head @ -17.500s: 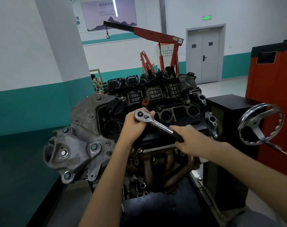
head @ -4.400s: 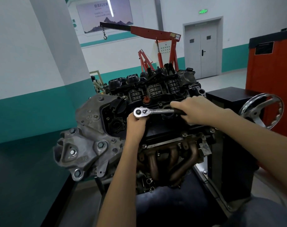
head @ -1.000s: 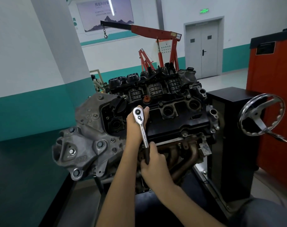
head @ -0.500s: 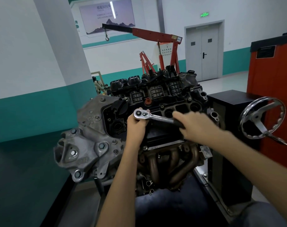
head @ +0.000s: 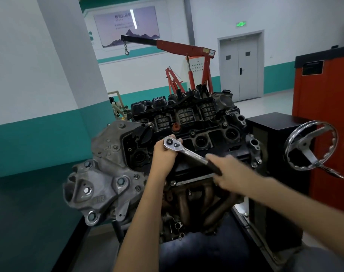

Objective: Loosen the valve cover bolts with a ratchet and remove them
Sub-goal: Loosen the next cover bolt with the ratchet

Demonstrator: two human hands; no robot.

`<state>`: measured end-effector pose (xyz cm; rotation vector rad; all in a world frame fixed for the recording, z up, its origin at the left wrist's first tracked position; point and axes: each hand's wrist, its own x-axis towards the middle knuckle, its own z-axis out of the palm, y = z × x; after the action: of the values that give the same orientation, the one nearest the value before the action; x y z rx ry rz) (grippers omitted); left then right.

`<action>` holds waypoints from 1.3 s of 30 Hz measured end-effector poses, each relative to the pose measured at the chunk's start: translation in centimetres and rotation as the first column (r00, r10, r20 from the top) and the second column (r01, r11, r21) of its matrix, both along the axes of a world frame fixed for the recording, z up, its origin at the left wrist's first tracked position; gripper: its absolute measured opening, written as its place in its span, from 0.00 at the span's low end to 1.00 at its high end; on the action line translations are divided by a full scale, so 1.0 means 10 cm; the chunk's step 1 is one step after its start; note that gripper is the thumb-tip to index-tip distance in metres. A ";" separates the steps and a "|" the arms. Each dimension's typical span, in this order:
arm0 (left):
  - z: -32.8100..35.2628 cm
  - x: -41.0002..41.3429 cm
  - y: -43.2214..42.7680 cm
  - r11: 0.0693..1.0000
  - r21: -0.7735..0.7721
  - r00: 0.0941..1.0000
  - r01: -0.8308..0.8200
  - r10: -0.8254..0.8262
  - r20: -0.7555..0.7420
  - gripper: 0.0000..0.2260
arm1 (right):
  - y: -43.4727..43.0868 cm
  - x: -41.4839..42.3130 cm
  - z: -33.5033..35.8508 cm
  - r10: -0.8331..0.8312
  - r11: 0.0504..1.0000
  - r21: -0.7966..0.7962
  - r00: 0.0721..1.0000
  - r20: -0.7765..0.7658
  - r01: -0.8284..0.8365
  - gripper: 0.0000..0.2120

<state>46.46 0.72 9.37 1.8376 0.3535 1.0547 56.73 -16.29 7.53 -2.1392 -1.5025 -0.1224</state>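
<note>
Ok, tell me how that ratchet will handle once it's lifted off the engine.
The ratchet looks like solid polished steel, so probably stiff and heavy for its size. Its shiny shaft may be slippery; the black grip under the right hand should hold better. With the bulky head by the left hand, it likely lies flat rather than rolls.
</note>
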 end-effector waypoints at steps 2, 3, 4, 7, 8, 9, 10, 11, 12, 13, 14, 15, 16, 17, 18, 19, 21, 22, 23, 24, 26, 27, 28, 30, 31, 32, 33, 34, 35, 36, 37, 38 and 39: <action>0.03 -0.01 0.00 1.000 0.027 1.000 -0.011 0.012 -0.013 0.20 | 0.01 0.31 0.37 -0.008 0.995 -0.096 0.947 0.321 0.041 0.18; 0.03 -0.02 0.00 0.999 0.041 1.000 -0.025 0.026 -0.010 0.20 | 0.05 0.39 0.51 -0.007 0.994 -0.098 0.899 0.438 0.055 0.17; 0.02 -0.03 -0.02 0.998 0.045 0.999 -0.042 0.042 0.002 0.20 | 0.09 0.41 0.58 -0.011 0.995 -0.081 0.865 0.502 0.060 0.16; -0.05 -0.03 -0.05 0.997 -0.022 0.994 -0.077 0.079 0.070 0.18 | 0.07 0.24 0.36 -0.094 0.994 -0.003 0.891 0.444 0.106 0.14; -0.07 -0.01 -0.05 0.996 -0.044 0.993 -0.083 0.086 0.075 0.17 | 0.04 0.11 0.17 -0.119 0.993 0.030 0.928 0.354 0.116 0.14; -0.08 0.01 -0.05 0.995 -0.054 0.993 -0.082 0.086 0.078 0.18 | 0.02 -0.07 -0.04 -0.121 0.991 0.072 0.972 0.200 0.109 0.13; -0.09 0.03 -0.06 0.995 -0.059 0.993 -0.078 0.083 0.089 0.19 | 0.02 -0.27 -0.22 -0.098 0.988 0.118 0.995 0.008 0.096 0.13; -0.08 0.05 -0.06 0.996 -0.057 0.991 -0.075 0.081 0.105 0.20 | 0.06 -0.50 -0.36 -0.064 0.983 0.161 0.984 -0.167 0.091 0.13; -0.08 0.07 -0.06 0.996 -0.048 0.990 -0.072 0.077 0.118 0.20 | 0.15 -0.72 -0.45 -0.036 0.972 0.211 0.956 -0.291 0.101 0.14; -0.08 0.08 -0.06 0.997 -0.037 0.990 -0.067 0.071 0.126 0.20 | 0.27 -0.90 -0.53 -0.029 0.961 0.246 0.930 -0.366 0.127 0.17; -0.08 0.08 -0.06 0.998 -0.033 0.990 -0.061 0.065 0.127 0.21 | 0.38 -1.06 -0.58 -0.028 0.949 0.274 0.907 -0.419 0.156 0.19; -0.08 0.07 -0.06 0.997 -0.040 0.990 -0.060 0.065 0.124 0.21 | 0.45 -1.18 -0.61 -0.018 0.936 0.303 0.886 -0.464 0.177 0.20; -0.07 0.06 -0.06 0.997 -0.053 0.991 -0.060 0.066 0.119 0.21 | 0.49 -1.23 -0.61 0.004 0.932 0.318 0.869 -0.496 0.177 0.20; -0.07 0.05 -0.04 0.996 -0.062 0.992 -0.058 0.065 0.110 0.22 | 0.47 -1.19 -0.60 0.018 0.937 0.310 0.863 -0.506 0.162 0.19; -0.07 0.04 -0.02 0.997 -0.059 0.993 -0.055 0.061 0.097 0.23 | 0.42 -1.09 -0.57 0.023 0.947 0.290 0.875 -0.484 0.136 0.19; -0.07 0.05 0.00 0.997 -0.045 0.995 -0.054 0.058 0.081 0.23 | 0.33 -0.93 -0.53 0.019 0.962 0.255 0.902 -0.431 0.101 0.19; -0.04 0.06 0.01 0.998 -0.006 0.997 -0.059 0.060 0.041 0.22 | 0.13 -0.51 -0.37 0.011 0.986 0.162 0.960 -0.281 0.036 0.20; -0.03 0.07 0.02 0.998 0.008 0.998 -0.062 0.061 0.024 0.21 | 0.04 -0.30 -0.24 0.006 0.993 0.115 0.982 -0.190 0.016 0.20; -0.01 0.07 0.02 0.998 0.013 0.998 -0.062 0.062 0.010 0.20 | -0.02 -0.10 -0.09 0.003 0.998 0.068 0.997 -0.081 0.002 0.18; 0.01 0.08 0.03 0.998 0.007 0.998 -0.063 0.063 0.003 0.19 | -0.05 0.07 0.07 0.009 1.000 0.022 0.999 0.041 -0.010 0.16; -0.01 0.06 0.05 0.997 -0.034 0.998 -0.062 0.063 0.030 0.17 | -0.01 0.27 0.35 0.034 0.999 -0.049 0.956 0.291 -0.020 0.14; -0.03 0.05 0.05 0.996 -0.056 0.996 -0.063 0.066 0.058 0.16 | 0.02 0.31 0.44 0.037 0.998 -0.059 0.920 0.391 -0.015 0.14; -0.05 0.03 0.03 0.995 -0.076 0.993 -0.068 0.075 0.090 0.15 | 0.05 0.30 0.46 0.024 0.998 -0.055 0.889 0.456 0.001 0.15; -0.09 0.01 0.00 0.993 -0.089 0.988 -0.079 0.090 0.126 0.16 | 0.05 0.19 0.34 -0.037 0.999 -0.014 0.889 0.457 0.049 0.15; -0.10 0.02 -0.02 0.994 -0.079 0.988 -0.081 0.091 0.125 0.17 | 0.03 0.08 0.20 -0.068 0.998 0.019 0.920 0.386 0.065 0.15; -0.11 0.03 -0.03 0.994 -0.071 0.988 -0.083 0.091 0.124 0.18 | 0.01 -0.06 0.03 -0.083 0.996 0.065 0.966 0.246 0.069 0.15; -0.11 0.05 -0.05 0.994 -0.071 0.987 -0.089 0.097 0.130 0.19 | 0.01 -0.24 -0.15 -0.076 0.991 0.113 0.996 0.056 0.069 0.14; -0.10 0.07 -0.06 0.992 -0.077 0.984 -0.097 0.107 0.140 0.20 | 0.06 -0.46 -0.30 -0.048 0.986 0.155 0.990 -0.132 0.069 0.13; -0.09 0.09 -0.07 0.991 -0.078 0.982 -0.110 0.121 0.144 0.20 | 0.15 -0.68 -0.41 -0.012 0.977 0.203 0.961 -0.276 0.071 0.14; -0.09 0.10 -0.07 0.990 -0.070 0.981 -0.124 0.133 0.141 0.20 | 0.27 -0.88 -0.50 0.015 0.964 0.251 0.928 -0.372 0.085 0.16; -0.08 0.10 -0.07 0.989 -0.062 0.981 -0.136 0.143 0.132 0.20 | 0.38 -1.05 -0.56 0.037 0.950 0.295 0.898 -0.439 0.105 0.18; -0.07 0.09 -0.07 0.988 -0.061 0.982 -0.139 0.146 0.122 0.20 | 0.46 -1.17 -0.60 0.061 0.935 0.334 0.872 -0.486 0.121 0.20; -0.06 0.08 -0.06 0.988 -0.074 0.983 -0.137 0.144 0.111 0.21 | 0.50 -1.22 -0.60 0.077 0.928 0.351 0.857 -0.509 0.125 0.20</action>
<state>47.22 0.13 8.80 1.7038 0.4484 1.2270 44.57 -11.31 1.51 -1.7006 -1.0357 0.1412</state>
